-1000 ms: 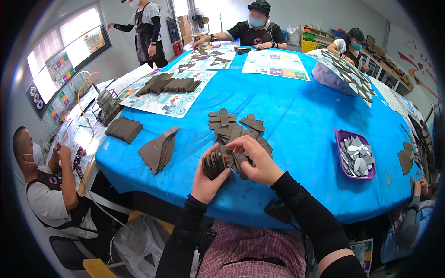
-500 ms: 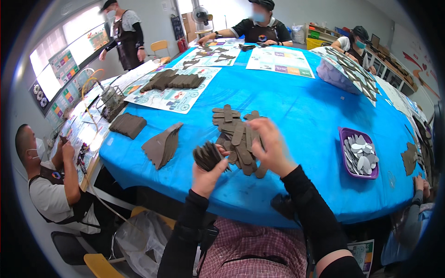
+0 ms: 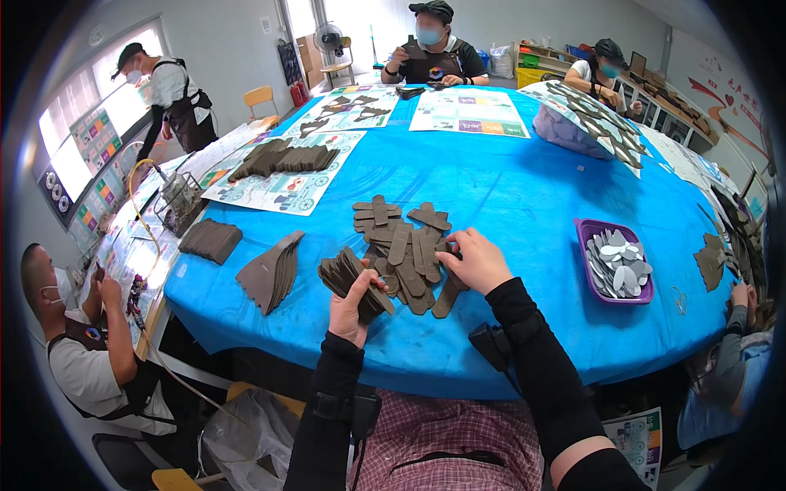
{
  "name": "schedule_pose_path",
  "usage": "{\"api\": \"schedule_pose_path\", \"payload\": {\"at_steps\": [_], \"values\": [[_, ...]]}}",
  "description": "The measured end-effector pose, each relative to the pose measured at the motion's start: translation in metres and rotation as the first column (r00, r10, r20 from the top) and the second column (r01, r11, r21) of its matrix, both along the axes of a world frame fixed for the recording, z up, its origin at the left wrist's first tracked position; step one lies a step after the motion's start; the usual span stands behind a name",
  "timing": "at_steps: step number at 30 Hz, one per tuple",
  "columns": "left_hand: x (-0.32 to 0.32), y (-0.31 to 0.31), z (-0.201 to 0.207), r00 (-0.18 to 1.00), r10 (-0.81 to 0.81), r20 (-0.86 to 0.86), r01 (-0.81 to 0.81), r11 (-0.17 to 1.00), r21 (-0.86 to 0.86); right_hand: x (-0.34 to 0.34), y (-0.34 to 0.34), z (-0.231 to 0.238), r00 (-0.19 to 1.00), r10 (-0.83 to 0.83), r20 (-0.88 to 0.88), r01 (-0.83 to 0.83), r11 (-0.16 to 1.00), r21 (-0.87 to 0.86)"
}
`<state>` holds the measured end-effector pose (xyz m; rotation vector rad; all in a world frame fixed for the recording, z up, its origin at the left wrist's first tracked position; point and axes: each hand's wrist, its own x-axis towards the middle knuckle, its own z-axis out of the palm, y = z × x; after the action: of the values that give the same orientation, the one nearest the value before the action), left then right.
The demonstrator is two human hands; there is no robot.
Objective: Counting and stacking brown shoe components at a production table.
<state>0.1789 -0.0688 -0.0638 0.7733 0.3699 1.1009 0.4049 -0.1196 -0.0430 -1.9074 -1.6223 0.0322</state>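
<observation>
My left hand (image 3: 350, 315) is wrapped round a fanned stack of thin brown flat pieces (image 3: 341, 270), held upright just above the blue table cover. In front of me lies a loose pile of brown round-ended strips (image 3: 399, 243), crossing over one another. My right hand (image 3: 479, 262) is at the right edge of this pile, fingers curled and pinching at a strip; the fingertips partly hide it. Left of the held stack rests a fan of wider brown pieces (image 3: 270, 272). Beyond that sits a neat brown stack (image 3: 210, 240).
A purple tray (image 3: 627, 300) of silver ovals stands to the right. Printed sheets (image 3: 307, 196) with brown pieces lie farther off. At far right, a tilted sheet of pieces (image 3: 585, 121) rests on a bag. Co-workers (image 3: 78, 327) are around the table; a wire rack (image 3: 182, 204) stands left.
My right hand has come down from above the pile onto its right edge. The held stack looks more fanned and shows more of its pieces. The far co-worker now holds up a brown piece.
</observation>
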Motion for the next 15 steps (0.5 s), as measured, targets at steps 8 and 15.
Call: {"api": "schedule_pose_path", "payload": {"at_steps": [8,15], "values": [[-0.002,0.0,0.002,0.993,-0.006,-0.119,0.014,0.997,0.074,0.02,0.018,-0.002,0.862,0.03,-0.506,0.009,0.997,0.074],[0.001,0.0,0.003,0.995,-0.006,-0.1,0.01,0.999,0.037,0.026,0.065,0.009,0.875,0.376,-0.304,-0.41,0.91,-0.055]]}}
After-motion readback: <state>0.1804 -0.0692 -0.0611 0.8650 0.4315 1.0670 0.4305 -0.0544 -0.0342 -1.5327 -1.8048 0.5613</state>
